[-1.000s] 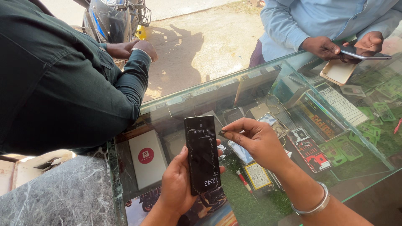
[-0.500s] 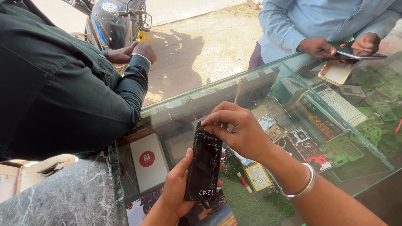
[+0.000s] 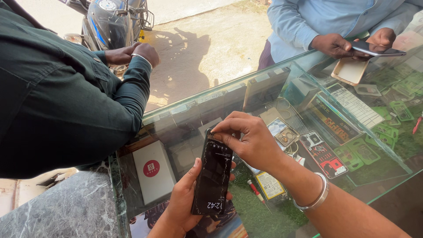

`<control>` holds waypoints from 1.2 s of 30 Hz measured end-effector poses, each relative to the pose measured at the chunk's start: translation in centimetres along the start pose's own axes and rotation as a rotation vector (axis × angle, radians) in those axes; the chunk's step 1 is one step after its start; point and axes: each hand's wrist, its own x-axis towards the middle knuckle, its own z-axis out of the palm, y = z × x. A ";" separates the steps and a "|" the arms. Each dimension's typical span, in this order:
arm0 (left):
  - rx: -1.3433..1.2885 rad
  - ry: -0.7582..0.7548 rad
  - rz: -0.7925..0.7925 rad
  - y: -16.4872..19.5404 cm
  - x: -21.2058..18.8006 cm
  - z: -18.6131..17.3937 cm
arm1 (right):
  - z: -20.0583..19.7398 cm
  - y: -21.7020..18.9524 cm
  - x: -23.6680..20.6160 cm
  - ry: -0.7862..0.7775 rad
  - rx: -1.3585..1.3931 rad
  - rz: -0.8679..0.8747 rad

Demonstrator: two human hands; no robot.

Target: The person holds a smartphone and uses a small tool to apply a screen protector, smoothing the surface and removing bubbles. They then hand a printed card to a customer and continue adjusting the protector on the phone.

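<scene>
Head view: cracked black phone over glass counter.
Left hand grips its lower half; right hand pinches its top edge; white box lies beneath the glass.

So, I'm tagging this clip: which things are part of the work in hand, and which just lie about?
In hand:
left hand
right hand
cracked black phone

Lying about:
white box
red screwdriver
green packets
tan phone case
glass counter
</scene>
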 end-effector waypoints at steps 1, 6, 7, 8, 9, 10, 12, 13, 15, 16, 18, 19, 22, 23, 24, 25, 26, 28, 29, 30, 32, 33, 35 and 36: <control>-0.002 0.005 -0.003 0.0 0.0 0.0 | -0.1 0.0 0.0 -0.011 0.004 -0.002; -0.002 0.030 -0.004 -0.1 0.1 0.1 | 0.1 0.0 -0.1 0.018 0.058 0.050; -0.024 0.035 -0.009 -0.1 0.1 0.1 | 0.2 0.0 -0.2 0.031 0.051 0.043; -0.046 0.040 -0.014 -0.1 0.1 0.0 | 0.4 -0.1 -0.2 0.043 0.045 0.037; -0.040 0.020 -0.004 -0.1 0.1 0.0 | 0.5 -0.1 -0.3 0.054 0.040 0.032; -0.032 0.001 0.007 -0.1 0.1 0.0 | 0.6 -0.2 -0.3 0.060 0.060 0.054; -0.022 -0.007 0.014 0.0 0.1 -0.1 | 0.6 -0.2 -0.3 0.072 0.098 0.096; -0.020 0.005 0.010 -0.1 0.1 -0.2 | 0.6 -0.1 -0.3 0.042 0.074 0.067; -0.023 0.017 0.009 -0.1 0.1 -0.2 | 0.4 0.1 -0.2 -0.020 0.028 0.006; -0.028 0.016 0.009 -0.1 0.1 -0.2 | 0.3 0.2 -0.1 -0.016 0.030 -0.005; -0.036 0.003 0.008 -0.1 0.1 -0.2 | 0.3 0.3 -0.1 -0.004 0.037 -0.023; -0.038 -0.011 0.007 -0.1 0.0 -0.2 | 0.2 0.3 -0.1 0.006 0.033 -0.020; -0.041 -0.007 -0.002 0.0 0.0 0.0 | -0.2 0.5 0.0 0.023 0.010 -0.017; -0.041 0.005 -0.003 0.0 0.0 0.0 | -0.3 0.5 0.1 0.019 -0.001 -0.021; -0.038 0.028 -0.001 0.0 -0.1 0.1 | -0.4 0.4 0.1 0.015 -0.012 -0.024; -0.035 0.049 0.000 0.0 -0.1 0.2 | -0.4 0.4 0.1 0.003 -0.016 -0.033; -0.032 0.070 0.001 0.0 0.0 0.2 | -0.5 0.4 0.1 -0.008 -0.021 -0.041; -0.041 0.037 0.004 0.1 0.0 0.2 | -0.4 0.4 0.0 -0.019 -0.028 -0.028; -0.045 0.022 0.006 0.1 0.0 0.1 | -0.3 0.3 -0.1 -0.019 -0.028 -0.005; -0.034 0.019 0.008 0.1 0.0 0.1 | -0.2 0.4 -0.2 -0.019 -0.027 0.017; -0.014 0.013 0.010 0.1 0.0 0.0 | 0.0 0.4 -0.3 -0.019 -0.017 0.027; -0.003 0.043 0.002 0.0 0.0 0.0 | 0.0 0.4 -0.4 -0.020 -0.013 0.031; 0.023 0.104 -0.012 0.0 0.0 -0.2 | 0.0 0.5 -0.3 -0.028 -0.001 0.031; 0.023 0.096 -0.010 -0.1 0.0 -0.2 | 0.0 0.5 -0.3 -0.033 0.004 0.032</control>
